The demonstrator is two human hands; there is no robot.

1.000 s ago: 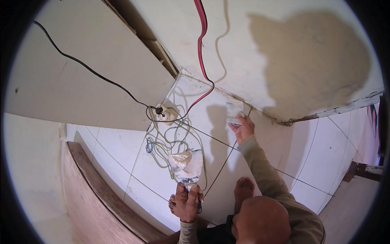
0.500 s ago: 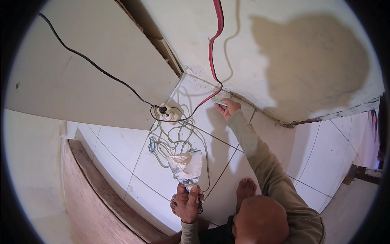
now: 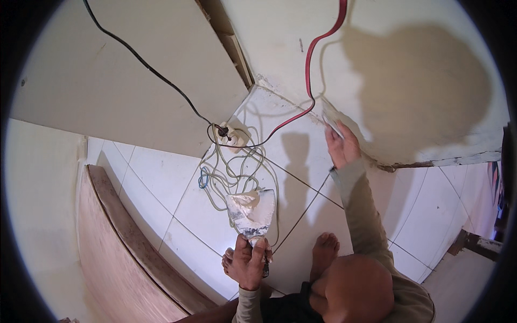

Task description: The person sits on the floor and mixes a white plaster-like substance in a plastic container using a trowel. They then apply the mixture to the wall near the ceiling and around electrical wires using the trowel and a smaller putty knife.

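My left hand (image 3: 247, 265) is wrapped round the dark handle of a wide putty knife (image 3: 264, 229). A thick layer of white putty (image 3: 249, 209) covers much of its blade, held above the tiles. Over by the right wall's foot, my right hand (image 3: 343, 148) pinches a thin flat scraper (image 3: 332, 125), seen almost edge-on and slightly blurred. Its far edge is at or close to the wall's lower part; I cannot tell whether they touch. A rough, worn strip of wall (image 3: 353, 133) runs along there.
A red cable (image 3: 309, 70) and a black cable (image 3: 156, 72) lead to a white power socket (image 3: 232, 141). Tangled pale cord (image 3: 237, 169) lies on the white tiles (image 3: 199, 215). A pale panel (image 3: 134, 86) stands left; a curved wooden piece (image 3: 129, 242) sits lower left.
My right hand has moved right along the wall's foot and come up off the floor, tilting the scraper edge-on. My left hand still holds the loaded putty knife. The view has shifted slightly.
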